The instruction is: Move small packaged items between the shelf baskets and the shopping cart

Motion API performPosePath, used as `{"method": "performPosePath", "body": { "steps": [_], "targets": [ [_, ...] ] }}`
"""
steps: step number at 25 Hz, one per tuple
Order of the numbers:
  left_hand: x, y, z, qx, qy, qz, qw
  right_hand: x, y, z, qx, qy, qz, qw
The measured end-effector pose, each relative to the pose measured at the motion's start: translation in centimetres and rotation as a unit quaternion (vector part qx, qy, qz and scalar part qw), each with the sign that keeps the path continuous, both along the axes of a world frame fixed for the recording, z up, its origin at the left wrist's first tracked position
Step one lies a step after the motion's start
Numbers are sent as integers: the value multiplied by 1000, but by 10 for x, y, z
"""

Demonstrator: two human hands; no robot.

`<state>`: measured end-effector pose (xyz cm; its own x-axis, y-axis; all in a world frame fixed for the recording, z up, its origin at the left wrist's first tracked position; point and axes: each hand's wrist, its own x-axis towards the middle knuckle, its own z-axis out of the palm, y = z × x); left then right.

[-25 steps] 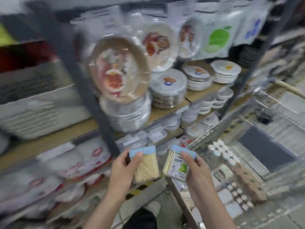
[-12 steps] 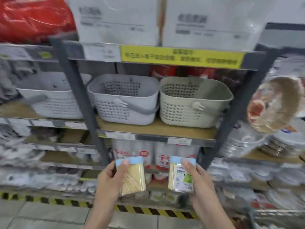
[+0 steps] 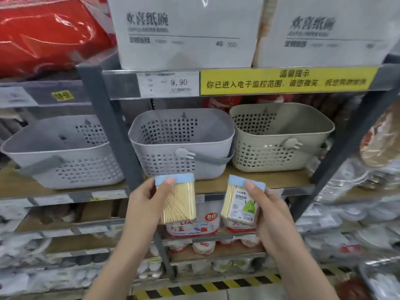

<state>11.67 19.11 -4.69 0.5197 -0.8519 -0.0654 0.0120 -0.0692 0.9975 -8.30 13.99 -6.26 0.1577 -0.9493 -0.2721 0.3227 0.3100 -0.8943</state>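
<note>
Three baskets stand on the shelf (image 3: pixel 216 182): the middle grey basket (image 3: pixel 181 146) lies directly above both hands. Left hand (image 3: pixel 145 204) clamps one toothpick pack (image 3: pixel 178 202) upright, nearest it; right hand (image 3: pixel 268 211) clamps the labelled toothpick pack (image 3: pixel 240 202) below the beige basket (image 3: pixel 279 137).

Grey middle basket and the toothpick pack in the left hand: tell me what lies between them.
In the head view, only the bare wooden shelf edge separates the grey middle basket from the toothpick pack gripped by the left hand.

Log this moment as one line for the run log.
left hand: holds toothpick pack | right hand: holds labelled toothpick pack | both below grey basket and beige basket | not yet dropped in
</note>
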Motion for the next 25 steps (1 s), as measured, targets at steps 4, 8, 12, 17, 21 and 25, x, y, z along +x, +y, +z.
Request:
{"method": "performPosePath", "body": {
  "steps": [4,8,12,17,21,25],
  "targets": [
    [-15,-56,24,-30,-19,-77,996,-23,-43,28,-75,17,-69,995],
    [-45,-118,46,-40,-12,-106,994,-51,-108,52,-126,39,-103,986],
    [-73,-179,63,-77,-44,-100,991,-71,-166,66,-170,67,-137,974],
    [-97,-237,57,-160,-169,-85,969,-91,-227,71,-234,207,-149,938],
    [-115,-273,51,-50,-254,-176,950,-107,-274,64,-122,379,-11,917],
    [-125,-326,26,164,-420,-229,863,-97,-318,50,-132,568,189,790]
  ]
}}
